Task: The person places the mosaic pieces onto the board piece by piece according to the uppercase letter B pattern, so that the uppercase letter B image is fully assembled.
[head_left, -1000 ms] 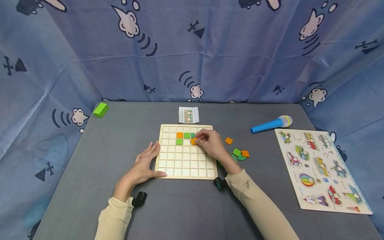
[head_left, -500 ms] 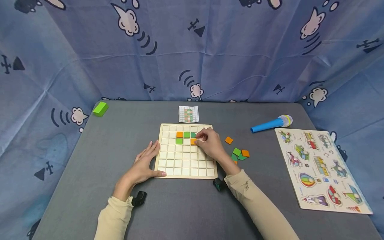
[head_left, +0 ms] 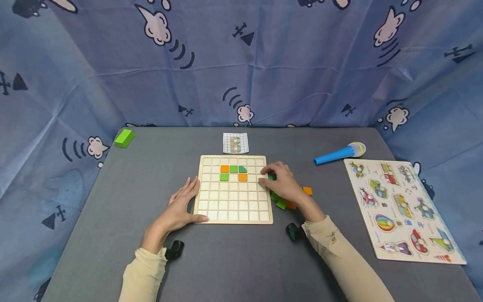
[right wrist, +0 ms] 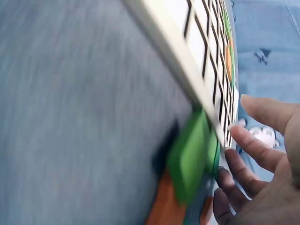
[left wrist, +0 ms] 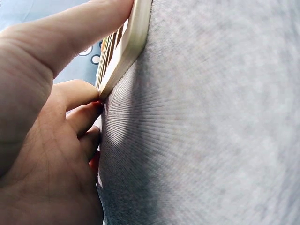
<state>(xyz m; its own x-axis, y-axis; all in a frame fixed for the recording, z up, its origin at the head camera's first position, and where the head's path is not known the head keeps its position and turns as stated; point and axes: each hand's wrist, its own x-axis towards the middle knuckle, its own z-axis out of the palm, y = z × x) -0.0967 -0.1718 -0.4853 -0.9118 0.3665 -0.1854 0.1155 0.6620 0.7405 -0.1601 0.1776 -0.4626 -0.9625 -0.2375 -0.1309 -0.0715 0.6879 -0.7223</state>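
Bracing the left edge of the grid board (head_left: 232,205) with our outstretched left hand (head_left: 183,206), we should ease our right hand (head_left: 284,183), fingers parted and seemingly empty, over the loose tiles (head_left: 281,204) beside the board's right edge without scattering them.

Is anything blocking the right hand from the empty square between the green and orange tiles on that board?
Nothing visible stands between the right hand and that empty square; the lower orange tile lies in line, but flat in the board, so it likely wouldn't block.
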